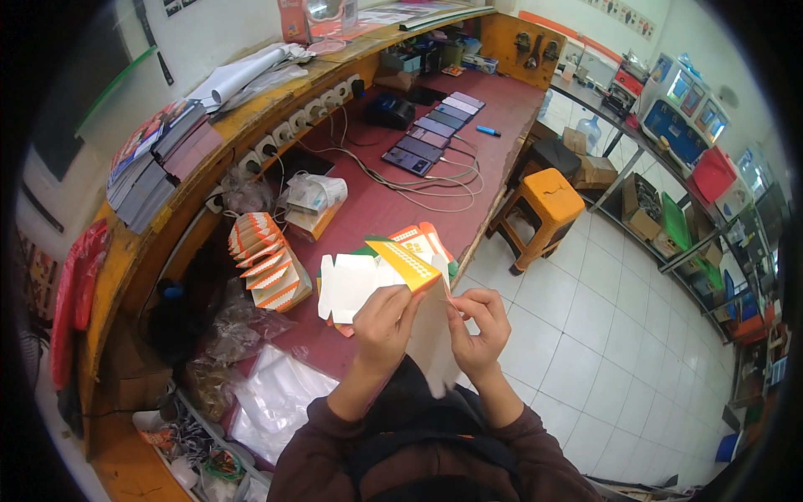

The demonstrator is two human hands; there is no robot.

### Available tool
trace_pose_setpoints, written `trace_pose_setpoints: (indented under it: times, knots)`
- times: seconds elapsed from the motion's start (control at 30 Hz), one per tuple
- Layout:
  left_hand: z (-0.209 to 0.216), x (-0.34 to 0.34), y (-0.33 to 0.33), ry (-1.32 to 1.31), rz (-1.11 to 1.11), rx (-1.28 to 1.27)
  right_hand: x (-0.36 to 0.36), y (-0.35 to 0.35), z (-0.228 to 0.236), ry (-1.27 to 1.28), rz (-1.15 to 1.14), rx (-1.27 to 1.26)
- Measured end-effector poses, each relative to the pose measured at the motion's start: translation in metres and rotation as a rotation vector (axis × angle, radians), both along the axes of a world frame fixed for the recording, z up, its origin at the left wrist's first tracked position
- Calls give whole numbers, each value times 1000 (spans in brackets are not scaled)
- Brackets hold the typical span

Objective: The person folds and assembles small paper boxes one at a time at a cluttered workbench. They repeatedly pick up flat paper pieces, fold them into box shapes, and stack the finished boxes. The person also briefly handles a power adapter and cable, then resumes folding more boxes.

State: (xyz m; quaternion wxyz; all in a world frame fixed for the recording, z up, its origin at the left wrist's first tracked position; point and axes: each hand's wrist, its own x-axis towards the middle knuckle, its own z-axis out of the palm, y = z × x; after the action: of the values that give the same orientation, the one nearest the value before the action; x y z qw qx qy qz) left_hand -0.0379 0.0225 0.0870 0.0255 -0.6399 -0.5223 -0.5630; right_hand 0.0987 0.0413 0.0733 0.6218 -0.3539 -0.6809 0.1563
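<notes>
A yellow-and-white cardboard carton point(406, 263), partly folded, is held up in front of my body above the table's near edge. My left hand point(383, 322) pinches it near the yellow panel's lower corner. My right hand point(479, 333) is closed, thumb against fingers, on the carton's right edge. A pale panel hangs down between the two hands, its lower end blurred. Just beyond lie flat, unfolded cartons, including a white one point(347, 287) and orange-printed ones point(428, 238). To the left, several orange-and-white folded cartons point(269, 266) stand in an overlapping row.
Phones point(431, 134) with cables lie in a row on the red table point(368, 209). Clear plastic bags point(283, 402) lie at the near left, beside a bin of cables point(196, 456). A yellow stool point(539, 209) stands on the tiled floor at right. Power sockets point(284, 132) line the ledge.
</notes>
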Motion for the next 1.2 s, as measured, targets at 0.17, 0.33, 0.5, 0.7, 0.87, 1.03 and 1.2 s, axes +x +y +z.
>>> trace_pose_setpoints:
  times: [0.17,0.33,0.5,0.7,0.87,1.03,1.2]
  knots:
    - [1,15,-14,-276,-244,-44,-5,-15,7,102,8,-52]
    - [1,12,-18,-320,-392,-61,-1,-19,13,115,-1,-81]
    - [-7,4,-19,-608,-617,-163,-2,-23,18,-36,-18,43]
    - [-20,8,-11,-902,-559,-216,-13,-30,21,-472,-68,25]
    - [-25,16,-10,-988,-449,-106,-16,-26,18,-708,-42,60]
    - [-26,6,-7,-1367,-421,-247,-4,-10,11,-507,-45,13]
    - [-25,0,-5,-1508,-615,-369,8,4,2,-229,-11,-116]
